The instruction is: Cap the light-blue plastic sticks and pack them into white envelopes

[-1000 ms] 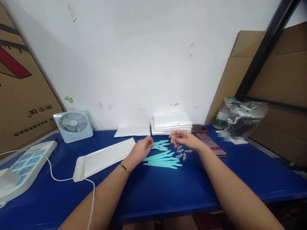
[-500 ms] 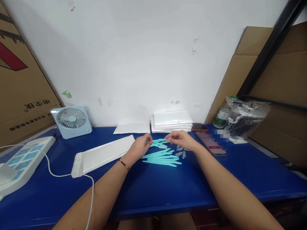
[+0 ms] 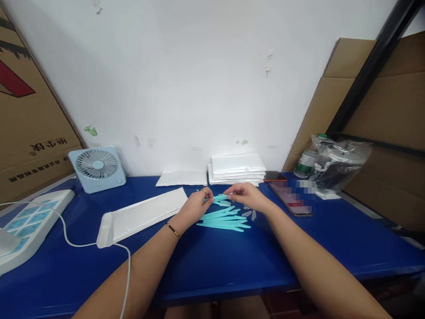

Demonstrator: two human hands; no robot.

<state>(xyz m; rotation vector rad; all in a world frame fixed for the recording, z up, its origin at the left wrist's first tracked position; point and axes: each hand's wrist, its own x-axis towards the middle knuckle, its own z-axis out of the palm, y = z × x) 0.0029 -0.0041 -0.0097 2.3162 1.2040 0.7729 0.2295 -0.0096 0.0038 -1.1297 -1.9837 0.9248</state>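
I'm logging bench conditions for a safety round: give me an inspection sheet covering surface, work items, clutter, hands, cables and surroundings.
Surface: blue tabletop, glossy.
Work items: turquoise sticks, translucent pieces beside them.
Clutter: fan, phone, stacked white packets.
Hands: left hand grips one stick; right hand has fingers pinched at its right end.
Cables: white cable near power strip, crossing in front of left forearm.
Surroundings: white wall, marked; cardboard at both sides.

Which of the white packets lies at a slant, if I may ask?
The long packet beside the left hand, running diagonally; the other packets, single or stacked, lie along the wall.
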